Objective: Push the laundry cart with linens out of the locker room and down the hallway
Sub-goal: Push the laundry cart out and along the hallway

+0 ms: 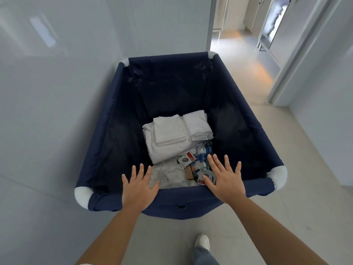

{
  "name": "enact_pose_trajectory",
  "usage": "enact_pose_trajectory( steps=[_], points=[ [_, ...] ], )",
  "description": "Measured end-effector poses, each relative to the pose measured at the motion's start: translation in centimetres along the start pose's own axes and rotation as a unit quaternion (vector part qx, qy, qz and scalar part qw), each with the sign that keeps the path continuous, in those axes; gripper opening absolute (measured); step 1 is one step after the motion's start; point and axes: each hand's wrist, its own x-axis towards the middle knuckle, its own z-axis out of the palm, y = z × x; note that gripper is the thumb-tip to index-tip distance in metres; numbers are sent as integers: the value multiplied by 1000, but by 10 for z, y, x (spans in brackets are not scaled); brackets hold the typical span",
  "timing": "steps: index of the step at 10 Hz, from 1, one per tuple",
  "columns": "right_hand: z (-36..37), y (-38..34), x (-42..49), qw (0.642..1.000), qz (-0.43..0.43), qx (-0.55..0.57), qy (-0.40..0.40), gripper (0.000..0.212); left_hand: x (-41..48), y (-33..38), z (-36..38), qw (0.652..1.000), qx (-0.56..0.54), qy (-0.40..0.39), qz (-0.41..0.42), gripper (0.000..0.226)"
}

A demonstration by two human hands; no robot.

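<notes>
A glossy white wall (57, 92) runs just beside the left side of the navy fabric laundry cart (107, 115). The left hand (138, 188) lies flat over the cart's near rim, fingers straight and spread, gripping nothing. Folded white linens (172, 138) sit at the cart's bottom beside small packets (193, 165). The right hand (224, 180) is likewise flat on that rim, fingers spread and holding nothing. Beyond the cart's far right corner is an open doorway (238, 54).

One cart (254, 186); three folded linen piles (168, 131); two hands (138, 190) (226, 180); one shoe (202, 241).

Cool, even light, a warm glow on the far floor (254, 67), glare on the left wall (44, 31), wide-angle bending at edges.
</notes>
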Motion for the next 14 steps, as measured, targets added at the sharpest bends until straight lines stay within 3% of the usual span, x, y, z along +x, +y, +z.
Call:
enact_pose_trajectory(
  steps=[5, 8, 14],
  points=[
    [-16, -11, 142, 1000, -8, 11, 4, 69, 145, -21, -29, 1000, 2, 0, -7, 64],
    [-26, -9, 227, 1000, 15, -13, -10, 67, 228, -24, -49, 999, -7, 18, 36, 63],
    [-41, -69, 404, 998, 64, -11, 3, 67, 424, -94, -90, 992, 5, 48, 113, 63]
  ],
)
